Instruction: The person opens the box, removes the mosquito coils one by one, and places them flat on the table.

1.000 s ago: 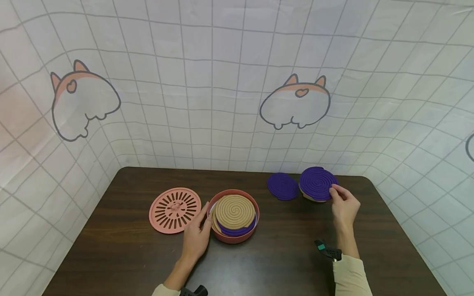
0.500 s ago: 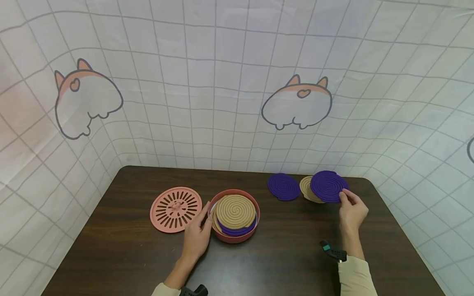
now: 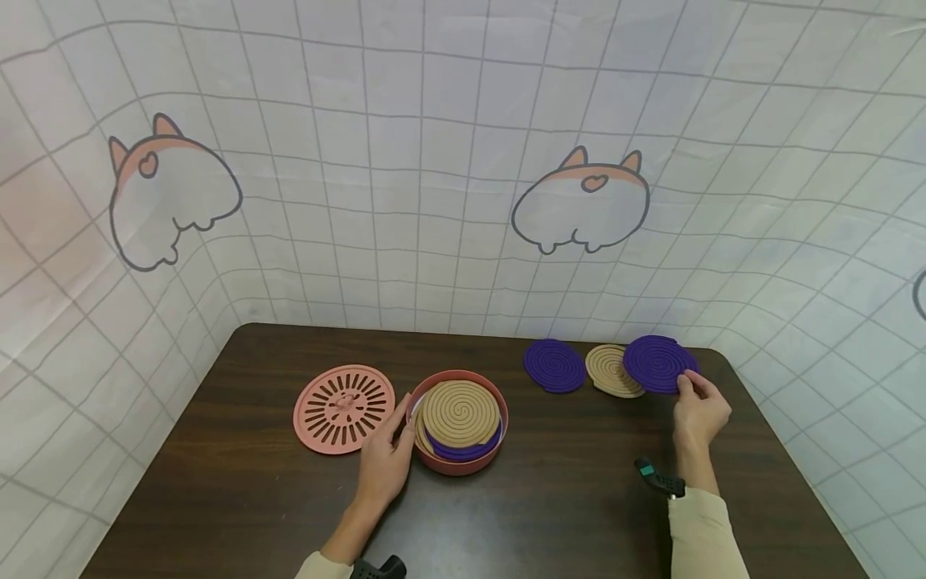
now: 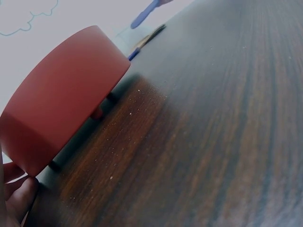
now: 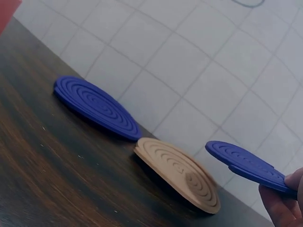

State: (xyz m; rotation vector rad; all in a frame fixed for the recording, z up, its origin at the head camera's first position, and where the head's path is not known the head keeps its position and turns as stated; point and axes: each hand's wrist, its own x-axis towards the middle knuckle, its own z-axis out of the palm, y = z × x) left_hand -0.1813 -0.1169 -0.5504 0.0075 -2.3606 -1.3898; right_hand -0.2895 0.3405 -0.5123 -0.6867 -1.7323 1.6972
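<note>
In the head view, my right hand (image 3: 702, 410) pinches the near edge of a purple mosquito coil (image 3: 660, 364), held raised and tilted. Part of this coil overlaps my view of a tan mosquito coil (image 3: 604, 366) lying on the table; the right wrist view shows a gap between the two. A second purple mosquito coil (image 5: 97, 104) lies left of the tan one. My left hand (image 3: 383, 462) rests against the left side of a red round holder (image 3: 499, 446), its fingers extended along the wall. Tan and purple coils are stacked inside, a tan coil (image 3: 460, 414) on top.
A pink slotted lid (image 3: 344, 408) lies flat on the dark wooden table (image 3: 550, 498), left of the holder. Behind the table's far edge hangs a white checked curtain (image 3: 405, 201) with cartoon animals.
My right hand has carried the purple coil to the right, away from above the tan coil, uncovering most of it. My left hand stays at the holder.
</note>
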